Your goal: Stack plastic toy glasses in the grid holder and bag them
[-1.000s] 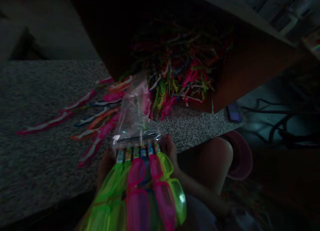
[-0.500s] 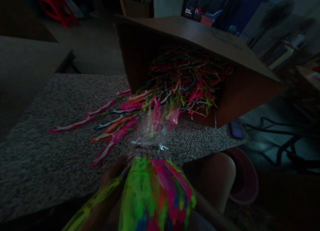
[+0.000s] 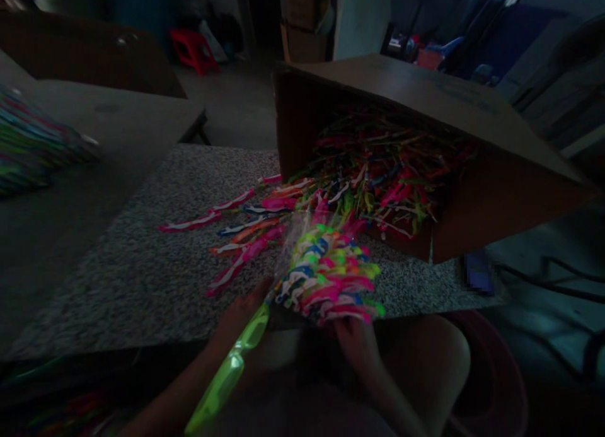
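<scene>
Over the tabletop (image 3: 137,260), before the open carton (image 3: 425,93), the bundle (image 3: 331,276) sits between left hand (image 3: 242,308) and right hand (image 3: 353,336) (whether either hand's fingers clamp it, I cannot tell; they are dark and half hidden). A green strip (image 3: 231,369) slants down past the left hand.

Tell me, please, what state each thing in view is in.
Cardboard box: open, strips inside
Loose strips: spread across the table
Bundle: in left hand, right hand beneath
Yellow-green strand: trailing below the bundle
Red stool: upright
Pink tub: open, partly hidden
</scene>
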The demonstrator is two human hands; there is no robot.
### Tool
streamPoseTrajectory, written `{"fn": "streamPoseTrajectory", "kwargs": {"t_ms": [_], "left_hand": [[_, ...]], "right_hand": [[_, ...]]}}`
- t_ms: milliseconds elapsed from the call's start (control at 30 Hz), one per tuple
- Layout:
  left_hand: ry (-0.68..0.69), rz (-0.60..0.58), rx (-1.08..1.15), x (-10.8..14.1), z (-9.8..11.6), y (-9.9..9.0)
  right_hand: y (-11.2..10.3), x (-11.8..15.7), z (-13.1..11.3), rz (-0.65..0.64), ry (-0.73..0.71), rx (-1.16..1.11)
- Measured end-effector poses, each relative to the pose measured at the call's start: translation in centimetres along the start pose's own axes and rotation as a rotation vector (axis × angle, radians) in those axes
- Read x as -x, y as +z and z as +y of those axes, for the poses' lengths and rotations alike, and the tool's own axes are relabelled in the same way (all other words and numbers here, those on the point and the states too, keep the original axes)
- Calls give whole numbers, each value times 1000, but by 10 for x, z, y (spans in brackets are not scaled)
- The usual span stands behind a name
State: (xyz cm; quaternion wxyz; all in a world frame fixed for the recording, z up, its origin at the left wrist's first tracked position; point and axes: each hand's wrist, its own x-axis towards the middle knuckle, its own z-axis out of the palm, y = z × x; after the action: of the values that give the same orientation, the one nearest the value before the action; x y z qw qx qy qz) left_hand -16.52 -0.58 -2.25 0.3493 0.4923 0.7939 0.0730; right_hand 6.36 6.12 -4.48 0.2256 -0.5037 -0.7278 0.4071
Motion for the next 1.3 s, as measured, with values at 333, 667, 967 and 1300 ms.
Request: {"fn": "streamPoseTrajectory", "kwargs": {"t_ms": [333,667,967,1300], "left_hand": [[143,216,77,-11,-19,-3],[708,710,-159,4,-50,27],[1100,607,-307,0,-74,31],[897,341,222,-12,-119,4]], "right_hand": [[-12,1,2,-66,233,-303],[9,28,20,338,-168,228],[28,70,23,436,-25,101],[49,64,-11,139,-797,446]]}}
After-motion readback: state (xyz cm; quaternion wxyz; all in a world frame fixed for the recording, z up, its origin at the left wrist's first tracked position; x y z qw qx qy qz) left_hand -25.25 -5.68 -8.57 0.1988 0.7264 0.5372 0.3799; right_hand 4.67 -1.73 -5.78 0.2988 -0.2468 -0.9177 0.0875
